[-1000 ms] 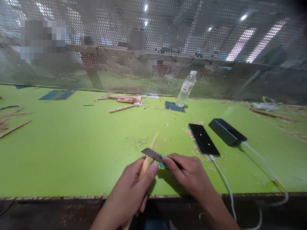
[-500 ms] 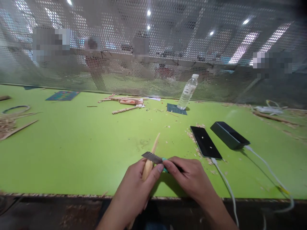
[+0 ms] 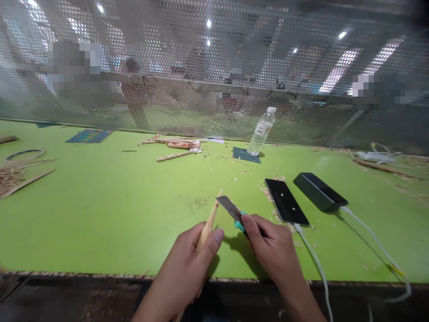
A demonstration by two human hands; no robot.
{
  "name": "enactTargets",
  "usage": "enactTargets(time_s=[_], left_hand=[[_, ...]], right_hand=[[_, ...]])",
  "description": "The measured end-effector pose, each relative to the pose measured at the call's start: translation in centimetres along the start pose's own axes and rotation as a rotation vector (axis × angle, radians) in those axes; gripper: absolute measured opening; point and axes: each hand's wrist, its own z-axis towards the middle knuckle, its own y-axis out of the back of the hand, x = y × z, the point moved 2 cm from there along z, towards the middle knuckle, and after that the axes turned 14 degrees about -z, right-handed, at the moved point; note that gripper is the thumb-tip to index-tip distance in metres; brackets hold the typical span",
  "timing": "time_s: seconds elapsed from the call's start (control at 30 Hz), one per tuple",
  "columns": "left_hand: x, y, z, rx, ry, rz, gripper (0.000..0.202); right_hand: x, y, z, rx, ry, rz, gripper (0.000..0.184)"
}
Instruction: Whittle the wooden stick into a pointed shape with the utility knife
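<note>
My left hand [image 3: 187, 255] is closed around a pale wooden stick [image 3: 208, 223], thicker by the thumb and tapering to a thin tip that points away from me. The stick's lower end runs down past the table's front edge. In my right hand [image 3: 273, 243] is a utility knife [image 3: 231, 209] with a turquoise part on its dark handle. Its broad blade is out and points up and left, near the stick's tip; whether the two touch I cannot tell. My fingers hide most of the knife's handle.
To the right lie a phone [image 3: 286, 201] on a white cable and a dark box-shaped device [image 3: 320, 192]. A water bottle [image 3: 260, 134] stands on a dark sheet [image 3: 239, 154]. Wooden sticks [image 3: 177, 154] lie behind; shavings [image 3: 11, 176] are heaped left. A perforated screen [image 3: 201, 98] closes the back.
My right hand has moved the knife away from my left thumb, up and to the right. The blade now lies nearer the stick's tip. My left hand keeps its grip.
</note>
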Motion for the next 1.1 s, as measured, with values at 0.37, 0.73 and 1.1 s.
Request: enactTargets(time_s=[0.37, 0.73, 1.1], left_hand=[[-0.39, 0.03, -0.01, -0.027, -0.056, 0.168, 0.039], [0.26, 0.28, -0.2, 0.108, -0.022, -0.061, 0.043], [0.42, 0.43, -0.21, 0.079, -0.04, -0.107, 0.043]], right_hand=[[-0.49, -0.25, -0.13, -0.025, -0.029, 0.038, 0.05], [-0.47, -0.27, -0.19, -0.018, -0.005, 0.012, 0.05], [0.32, -0.9, -0.01, 0.134, 0.126, -0.079, 0.049]])
